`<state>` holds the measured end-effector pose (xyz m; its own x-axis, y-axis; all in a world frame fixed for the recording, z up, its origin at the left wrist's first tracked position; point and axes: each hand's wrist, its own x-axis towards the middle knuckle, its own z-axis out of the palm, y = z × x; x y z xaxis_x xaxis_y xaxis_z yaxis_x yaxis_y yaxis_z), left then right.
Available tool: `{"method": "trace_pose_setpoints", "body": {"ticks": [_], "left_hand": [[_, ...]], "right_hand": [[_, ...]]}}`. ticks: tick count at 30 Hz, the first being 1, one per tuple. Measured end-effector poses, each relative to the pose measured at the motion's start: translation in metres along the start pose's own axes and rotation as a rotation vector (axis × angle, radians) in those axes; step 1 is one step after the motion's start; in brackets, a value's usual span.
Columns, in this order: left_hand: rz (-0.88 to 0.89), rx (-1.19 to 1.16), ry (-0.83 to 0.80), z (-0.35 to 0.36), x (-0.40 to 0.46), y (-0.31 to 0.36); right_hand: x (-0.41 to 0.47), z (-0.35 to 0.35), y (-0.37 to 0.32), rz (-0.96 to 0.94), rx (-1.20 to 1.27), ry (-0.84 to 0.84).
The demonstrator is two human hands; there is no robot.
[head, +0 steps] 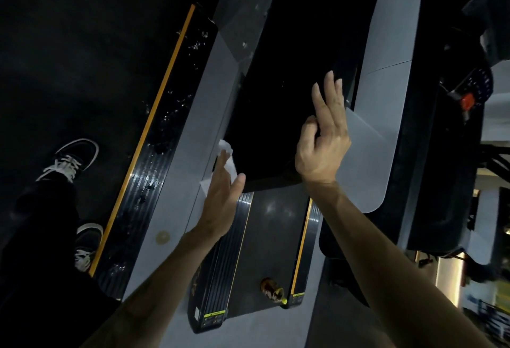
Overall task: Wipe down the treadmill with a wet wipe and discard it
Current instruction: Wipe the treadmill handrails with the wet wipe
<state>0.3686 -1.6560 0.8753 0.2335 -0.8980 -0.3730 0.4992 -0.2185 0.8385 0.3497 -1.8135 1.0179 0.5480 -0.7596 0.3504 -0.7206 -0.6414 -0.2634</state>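
While the left hand (220,190) presses the wipe (227,159) at the screen's (276,99) edge, the right hand (324,137) hovers.

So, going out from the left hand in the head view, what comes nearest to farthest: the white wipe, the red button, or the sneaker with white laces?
From the left hand:
1. White wipe, under its fingers on the grey side rail.
2. Sneaker with white laces, left of the hand, on the dark floor.
3. Red button, far right on the console.
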Motion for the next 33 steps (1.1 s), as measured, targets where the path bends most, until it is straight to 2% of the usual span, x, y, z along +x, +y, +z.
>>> {"method": "trace_pose_setpoints", "body": {"ticks": [4, 8, 10, 15, 18, 22, 26, 30, 33], "left_hand": [[0.082, 0.014, -0.050, 0.004, 0.033, 0.023], [-0.054, 0.028, 0.001, -0.010, 0.082, 0.010], [-0.082, 0.008, 0.029, -0.014, 0.076, -0.003], [0.021, 0.021, -0.011, 0.000, 0.032, 0.004], [0.037, -0.001, -0.048, 0.004, 0.057, 0.027], [-0.064, 0.018, -0.006, -0.007, 0.106, 0.034], [-0.102, -0.023, -0.007, -0.009, 0.091, 0.023], [0.003, -0.011, -0.028, 0.001, 0.048, 0.021], [0.067, -0.016, -0.041, 0.006, 0.073, 0.037]], "right_hand": [[0.000, -0.001, 0.001, 0.000, -0.009, 0.008], [0.000, 0.000, 0.002, -0.007, 0.001, -0.007], [0.000, 0.000, 0.003, -0.005, 0.006, -0.011], [0.000, 0.000, 0.004, -0.017, 0.007, -0.008], [0.000, 0.000, 0.005, -0.012, 0.007, 0.001], [0.000, 0.000, 0.005, -0.011, 0.021, 0.000], [0.000, 0.000, 0.006, -0.013, 0.043, 0.002], [-0.001, 0.000, 0.007, -0.016, 0.051, 0.003], [0.000, -0.001, 0.007, -0.015, 0.054, -0.002]]}}
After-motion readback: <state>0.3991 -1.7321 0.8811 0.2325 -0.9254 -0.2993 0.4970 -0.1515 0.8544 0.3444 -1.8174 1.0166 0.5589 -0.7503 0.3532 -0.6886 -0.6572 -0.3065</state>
